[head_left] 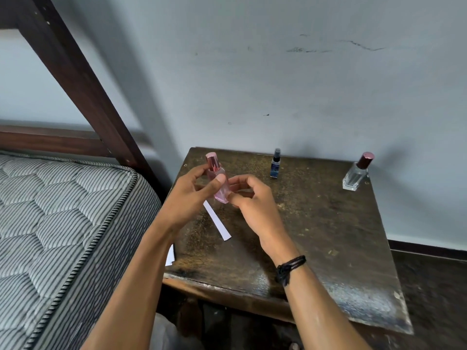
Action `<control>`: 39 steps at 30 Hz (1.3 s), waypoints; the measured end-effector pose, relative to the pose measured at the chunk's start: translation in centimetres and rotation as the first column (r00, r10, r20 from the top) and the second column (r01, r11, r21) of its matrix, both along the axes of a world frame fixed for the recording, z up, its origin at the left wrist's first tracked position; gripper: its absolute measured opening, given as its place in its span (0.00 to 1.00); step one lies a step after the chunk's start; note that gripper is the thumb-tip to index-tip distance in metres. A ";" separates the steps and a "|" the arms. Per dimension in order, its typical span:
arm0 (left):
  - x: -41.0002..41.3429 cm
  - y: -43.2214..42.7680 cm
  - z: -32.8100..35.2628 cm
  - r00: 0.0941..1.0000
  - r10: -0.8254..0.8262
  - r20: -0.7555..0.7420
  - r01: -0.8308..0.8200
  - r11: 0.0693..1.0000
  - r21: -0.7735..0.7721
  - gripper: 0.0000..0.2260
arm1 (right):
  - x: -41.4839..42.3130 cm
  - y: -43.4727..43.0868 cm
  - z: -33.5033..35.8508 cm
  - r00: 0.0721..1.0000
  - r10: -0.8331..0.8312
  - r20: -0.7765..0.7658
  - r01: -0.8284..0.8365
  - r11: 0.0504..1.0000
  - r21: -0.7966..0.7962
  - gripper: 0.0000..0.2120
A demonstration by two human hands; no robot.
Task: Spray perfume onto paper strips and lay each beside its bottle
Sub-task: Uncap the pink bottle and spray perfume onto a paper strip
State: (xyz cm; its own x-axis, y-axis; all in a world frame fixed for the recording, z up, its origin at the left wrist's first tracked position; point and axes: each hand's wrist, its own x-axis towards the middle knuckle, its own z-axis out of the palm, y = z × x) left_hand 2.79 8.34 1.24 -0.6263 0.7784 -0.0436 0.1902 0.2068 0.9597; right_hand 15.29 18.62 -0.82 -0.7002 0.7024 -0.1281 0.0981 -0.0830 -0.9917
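Pink perfume bottle [219, 183], cap on, is held above the tabletop [328, 223] at its ten o'clock corner, left hand [192, 195] gripping the body, right hand [249, 198] pinching its base. A paper strip [217, 221] lies below. Next, probably: uncap and spray.

Arms: I see both forearms bare, no sleeves reaching into view.
Left hand [190, 195]: bare; I make out no ring or watch.
Right hand [252, 203]: bare.
Right wrist: a black cord bracelet [290, 268], several strands wrapped round, knotted with a short loose end.
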 end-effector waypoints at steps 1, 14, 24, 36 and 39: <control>0.0 0.0 0.0 1.000 0.018 -0.005 -0.018 1.000 0.014 0.15 | -0.1 -0.1 0.0 1.000 0.008 -0.003 -0.008 1.000 -0.020 0.07; 2.4 -1.6 -0.4 0.973 0.110 0.201 -0.137 0.983 0.125 0.17 | 0.2 -0.3 0.1 0.985 0.131 -0.114 -0.150 0.972 -0.179 0.12; 1.5 -2.4 0.6 0.930 0.172 0.324 -0.262 0.930 0.259 0.17 | 0.2 -0.6 0.4 0.980 0.152 -0.132 -0.175 0.967 -0.185 0.09; 1.3 -0.9 0.2 0.947 0.170 0.274 -0.234 0.947 0.220 0.14 | 0.7 -0.5 0.6 0.966 0.178 -0.189 -0.208 0.966 -0.155 0.10; 1.4 -0.6 0.2 0.941 0.187 0.282 -0.252 0.943 0.216 0.13 | 0.7 -0.5 0.5 0.968 0.159 -0.193 -0.186 0.974 -0.129 0.12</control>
